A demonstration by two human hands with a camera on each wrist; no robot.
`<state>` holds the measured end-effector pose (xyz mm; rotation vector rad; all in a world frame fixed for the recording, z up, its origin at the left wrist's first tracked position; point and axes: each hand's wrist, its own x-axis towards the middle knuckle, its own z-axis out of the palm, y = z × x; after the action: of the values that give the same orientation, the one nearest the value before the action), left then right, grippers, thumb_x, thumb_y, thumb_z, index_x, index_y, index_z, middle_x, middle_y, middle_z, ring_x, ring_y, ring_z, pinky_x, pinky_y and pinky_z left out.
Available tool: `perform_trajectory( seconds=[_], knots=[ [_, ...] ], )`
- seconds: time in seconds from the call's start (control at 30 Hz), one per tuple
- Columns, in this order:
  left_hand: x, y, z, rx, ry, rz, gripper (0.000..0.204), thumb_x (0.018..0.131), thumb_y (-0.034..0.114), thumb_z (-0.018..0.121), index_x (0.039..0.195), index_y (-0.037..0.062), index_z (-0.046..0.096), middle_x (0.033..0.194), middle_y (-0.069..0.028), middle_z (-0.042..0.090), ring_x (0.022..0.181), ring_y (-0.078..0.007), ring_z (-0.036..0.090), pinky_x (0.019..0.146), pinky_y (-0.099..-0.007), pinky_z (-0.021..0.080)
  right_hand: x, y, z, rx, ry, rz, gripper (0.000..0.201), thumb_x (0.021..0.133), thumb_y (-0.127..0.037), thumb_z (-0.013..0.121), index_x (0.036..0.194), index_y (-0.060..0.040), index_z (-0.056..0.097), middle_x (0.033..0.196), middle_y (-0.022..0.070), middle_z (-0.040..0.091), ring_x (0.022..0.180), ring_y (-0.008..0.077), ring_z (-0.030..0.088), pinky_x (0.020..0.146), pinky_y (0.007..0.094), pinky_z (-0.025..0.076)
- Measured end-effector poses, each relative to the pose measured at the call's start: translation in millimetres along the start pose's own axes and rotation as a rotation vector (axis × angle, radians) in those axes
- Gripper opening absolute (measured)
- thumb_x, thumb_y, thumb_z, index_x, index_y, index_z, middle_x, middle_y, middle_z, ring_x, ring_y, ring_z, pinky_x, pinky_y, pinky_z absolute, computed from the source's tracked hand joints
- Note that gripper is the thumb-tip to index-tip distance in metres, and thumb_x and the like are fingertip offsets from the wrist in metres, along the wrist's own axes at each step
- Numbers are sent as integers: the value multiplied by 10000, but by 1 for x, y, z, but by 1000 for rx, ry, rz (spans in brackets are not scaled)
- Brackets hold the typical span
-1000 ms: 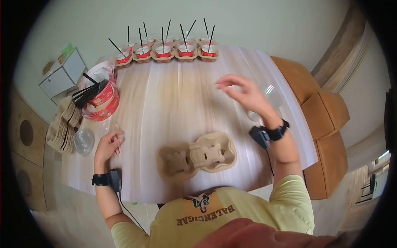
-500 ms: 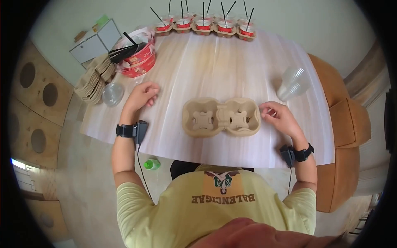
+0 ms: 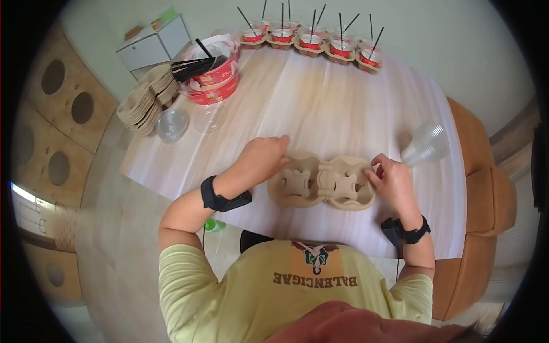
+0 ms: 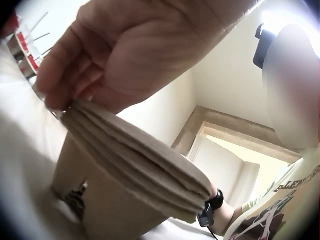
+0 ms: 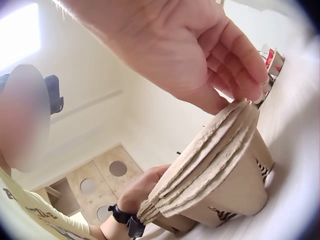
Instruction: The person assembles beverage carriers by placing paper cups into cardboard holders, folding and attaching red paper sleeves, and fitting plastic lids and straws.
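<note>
A short stack of brown pulp two-cup carriers (image 3: 322, 182) lies on the table in front of the person; several nested rims (image 4: 145, 150) show in the left wrist view. My left hand (image 3: 260, 160) is at the stack's left end, and its curled fingers and thumb pinch the rim there. At the right end, my right hand (image 3: 393, 180) pinches the opposite rim between thumb and fingers, as the right wrist view shows with the hand (image 5: 200, 55) above the layered edge. Both cup hollows face up and hold nothing.
Red cups (image 3: 310, 41) with lids and black straws stand in carriers along the far edge. Red buckets (image 3: 213, 86) with black straws (image 3: 197, 67), more stacked carriers (image 3: 146, 103) and clear lids (image 3: 171, 126) are at left. Nested clear cups (image 3: 426, 144) lie at right.
The left hand has moved right from near the clear lids to the carriers. The right hand came down from over the table to the carriers' right rim. The head view has shifted.
</note>
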<state>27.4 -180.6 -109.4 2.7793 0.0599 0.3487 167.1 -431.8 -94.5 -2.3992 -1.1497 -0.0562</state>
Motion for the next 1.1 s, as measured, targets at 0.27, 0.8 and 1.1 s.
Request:
perform_trajectory(
  seconds=[0.27,0.8,1.1],
  knots=[
    [11,3,-24,-108,-165,-8,243,690,159,642,702,37,432,620,-124,523,611,-348,498,529,-389,383,7,12,-3,189,-81,84,172,688,-110,662,682,-23,513,540,42,531,486,121,523,481,244,424],
    [60,-39,-36,-1000,-59,-376,112,797,145,591,870,69,556,652,74,502,543,3,433,443,-149,323,68,32,-7,1150,-124,305,194,801,-137,582,983,-71,564,749,-58,543,643,-4,487,511,127,362],
    [77,-119,36,-1116,-53,-506,150,810,164,588,915,57,588,717,52,573,560,-4,478,435,-141,318,27,27,-37,273,181,-110,307,753,-86,598,1054,-44,549,942,98,587,776,197,563,645,276,455]
  ],
)
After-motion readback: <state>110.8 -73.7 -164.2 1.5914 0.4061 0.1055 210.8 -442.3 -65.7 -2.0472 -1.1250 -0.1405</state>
